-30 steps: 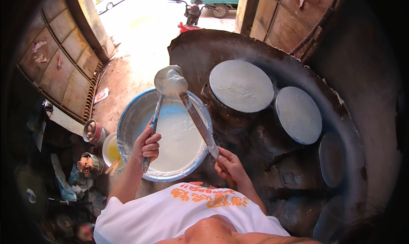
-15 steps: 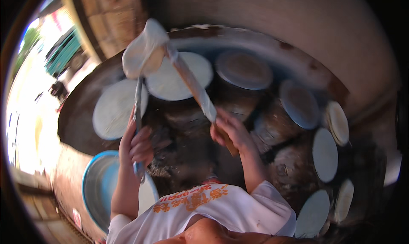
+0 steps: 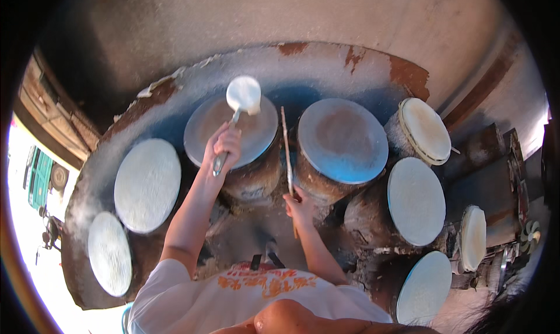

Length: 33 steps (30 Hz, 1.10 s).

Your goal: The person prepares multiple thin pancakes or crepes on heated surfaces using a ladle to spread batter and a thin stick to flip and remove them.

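My left hand is closed round the handle of a ladle filled with white batter. The ladle hangs over the far side of a round griddle with a bare brown-grey top. In my right hand is a slim wooden stick with a pale coating, pointing away from me. It stands in the gap between that griddle and a second bare one to the right. Thin white batter rounds cover two griddles at the left.
More pale rounds lie on griddles at the right, one close to me. Beyond them are a round flat stack and another. A curved rusty metal sheet rims the far side. A blue rim shows at the lower left.
My view has turned to the right. The ladle and stick, close together before, are now apart. The ladle has moved over a bare griddle with batter in it.
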Motion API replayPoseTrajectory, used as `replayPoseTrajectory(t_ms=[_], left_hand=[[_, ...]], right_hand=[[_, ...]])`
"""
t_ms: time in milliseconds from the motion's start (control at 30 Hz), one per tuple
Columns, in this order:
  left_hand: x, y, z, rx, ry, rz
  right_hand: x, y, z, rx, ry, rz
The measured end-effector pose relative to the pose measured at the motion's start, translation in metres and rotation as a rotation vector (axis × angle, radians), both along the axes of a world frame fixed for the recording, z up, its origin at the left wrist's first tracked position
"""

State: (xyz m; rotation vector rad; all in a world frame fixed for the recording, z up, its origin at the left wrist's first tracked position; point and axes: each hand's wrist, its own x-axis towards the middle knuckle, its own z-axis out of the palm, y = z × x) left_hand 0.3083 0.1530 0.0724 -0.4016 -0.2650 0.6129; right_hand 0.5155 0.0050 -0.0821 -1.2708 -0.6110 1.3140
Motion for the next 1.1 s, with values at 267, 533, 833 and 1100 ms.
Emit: replayPoseTrajectory(t_ms=[267,533,833,1100], left_hand=[[0.010,0.075,-0.056,0.015,0.324,-0.078],[0.002,0.118,-0.084,0.553,1.280,0.141],[-0.035,0.150,-0.089,1.180,1.857,0.124],[-0.080,0.170,-0.153,1.624,2.445,0.656]], right_hand=[[-0.042,0.078,-0.038,0.121,-0.081,-0.216],[-0.036,0.153,-0.005,0.291,-0.911,-0.190],[-0.050,0.145,0.019,0.254,-1.246,-0.178],[-0.070,0.179,0.025,0.259,-1.339,-0.065]])
